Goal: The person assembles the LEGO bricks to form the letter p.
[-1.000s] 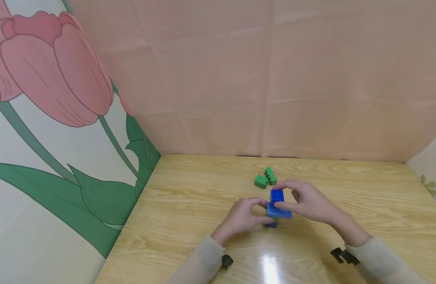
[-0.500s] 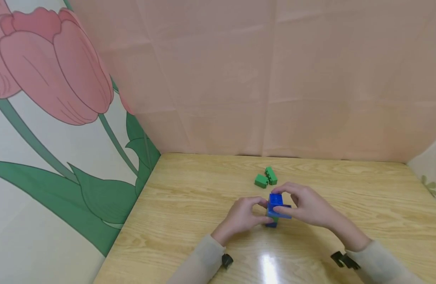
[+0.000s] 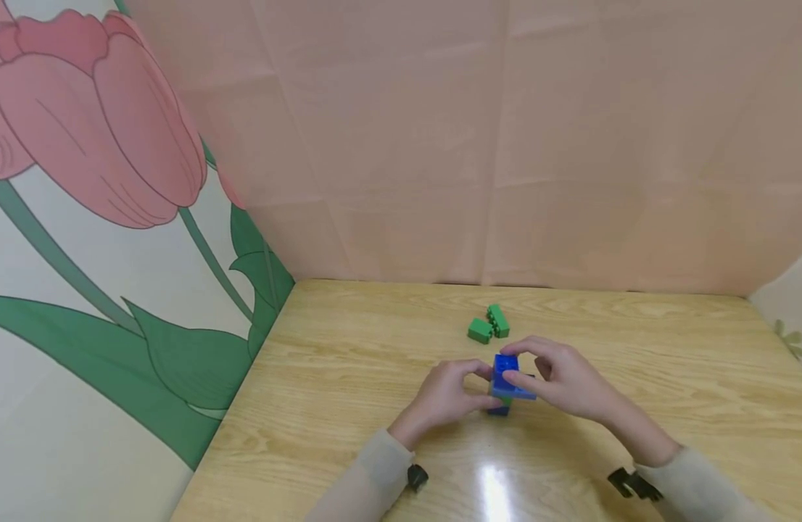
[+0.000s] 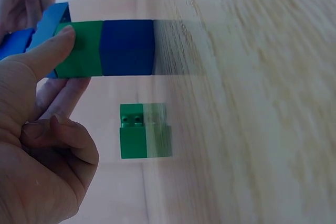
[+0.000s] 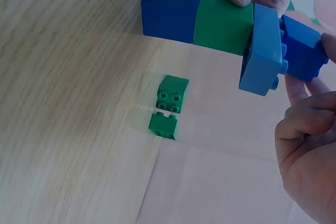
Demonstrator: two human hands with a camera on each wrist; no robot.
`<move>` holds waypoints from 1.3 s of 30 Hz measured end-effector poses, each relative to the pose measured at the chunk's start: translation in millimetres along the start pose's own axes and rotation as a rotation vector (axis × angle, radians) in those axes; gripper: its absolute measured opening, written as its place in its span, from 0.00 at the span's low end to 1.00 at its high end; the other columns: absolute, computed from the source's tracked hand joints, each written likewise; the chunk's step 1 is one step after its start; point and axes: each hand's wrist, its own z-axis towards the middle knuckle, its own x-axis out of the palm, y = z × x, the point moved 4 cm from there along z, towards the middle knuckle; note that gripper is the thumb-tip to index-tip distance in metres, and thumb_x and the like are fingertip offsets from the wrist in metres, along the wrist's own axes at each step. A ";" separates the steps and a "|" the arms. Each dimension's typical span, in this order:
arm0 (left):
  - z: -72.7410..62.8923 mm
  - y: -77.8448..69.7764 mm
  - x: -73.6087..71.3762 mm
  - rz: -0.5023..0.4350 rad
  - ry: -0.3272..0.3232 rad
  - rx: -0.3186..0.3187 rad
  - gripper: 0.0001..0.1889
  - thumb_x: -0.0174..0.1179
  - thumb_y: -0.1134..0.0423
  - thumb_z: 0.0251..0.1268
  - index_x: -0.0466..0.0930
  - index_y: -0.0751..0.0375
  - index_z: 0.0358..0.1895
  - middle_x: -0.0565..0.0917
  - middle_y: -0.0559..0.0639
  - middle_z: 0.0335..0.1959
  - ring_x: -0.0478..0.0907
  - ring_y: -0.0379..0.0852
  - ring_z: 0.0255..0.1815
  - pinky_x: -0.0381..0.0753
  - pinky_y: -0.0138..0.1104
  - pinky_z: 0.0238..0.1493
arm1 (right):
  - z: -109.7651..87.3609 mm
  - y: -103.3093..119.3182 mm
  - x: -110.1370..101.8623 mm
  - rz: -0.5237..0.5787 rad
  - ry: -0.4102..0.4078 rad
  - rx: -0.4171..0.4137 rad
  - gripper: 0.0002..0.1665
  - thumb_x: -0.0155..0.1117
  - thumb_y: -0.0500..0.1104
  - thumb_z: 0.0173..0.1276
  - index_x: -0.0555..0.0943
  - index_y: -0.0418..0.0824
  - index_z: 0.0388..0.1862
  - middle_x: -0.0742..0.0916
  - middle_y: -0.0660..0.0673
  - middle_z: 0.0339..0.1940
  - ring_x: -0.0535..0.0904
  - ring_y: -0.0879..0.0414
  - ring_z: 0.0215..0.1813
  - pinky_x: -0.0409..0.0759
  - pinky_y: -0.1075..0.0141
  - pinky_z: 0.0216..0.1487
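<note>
A small tower of building bricks stands on the table: a dark blue brick (image 5: 170, 14) at the bottom, a green brick (image 5: 223, 22) on it, then a longer light blue brick (image 5: 261, 51) jutting out toward the right. My left hand (image 3: 443, 397) grips the tower from the left, its thumb on the green brick. My right hand (image 3: 564, 378) pinches a bright blue brick (image 5: 302, 48) between thumb and fingers at the studs of the light blue brick. In the right wrist view this top brick sits slightly tilted, a narrow gap showing along one side.
Two loose green bricks, one (image 3: 480, 330) and another (image 3: 497, 321), lie close together on the wooden table (image 3: 349, 333) behind the tower. A pink cloth backdrop (image 3: 388, 145) rises at the table's far edge, and a tulip-print panel (image 3: 199, 348) borders the left.
My right hand has brought the bright blue brick slightly down and left, over the light blue brick's left end. My left hand keeps its grip in place.
</note>
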 end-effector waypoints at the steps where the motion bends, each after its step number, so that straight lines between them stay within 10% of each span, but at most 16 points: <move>1: 0.1 0.0 0.0 -0.001 -0.001 0.002 0.21 0.75 0.47 0.61 0.85 0.43 0.57 0.85 0.28 0.50 0.80 0.32 0.57 0.75 0.36 0.63 | 0.0 0.0 0.6 0.010 -0.004 0.000 0.18 0.76 0.41 0.68 0.85 0.51 0.55 0.84 0.60 0.36 0.64 0.67 0.18 0.67 0.69 0.17; 39: -0.7 -0.1 0.4 0.000 -0.012 0.025 0.21 0.75 0.48 0.61 0.86 0.43 0.57 0.86 0.29 0.50 0.82 0.35 0.56 0.76 0.35 0.62 | -7.4 -2.3 7.6 0.126 -0.087 -0.044 0.20 0.75 0.30 0.65 0.86 0.48 0.53 0.86 0.56 0.41 0.63 0.65 0.18 0.65 0.70 0.16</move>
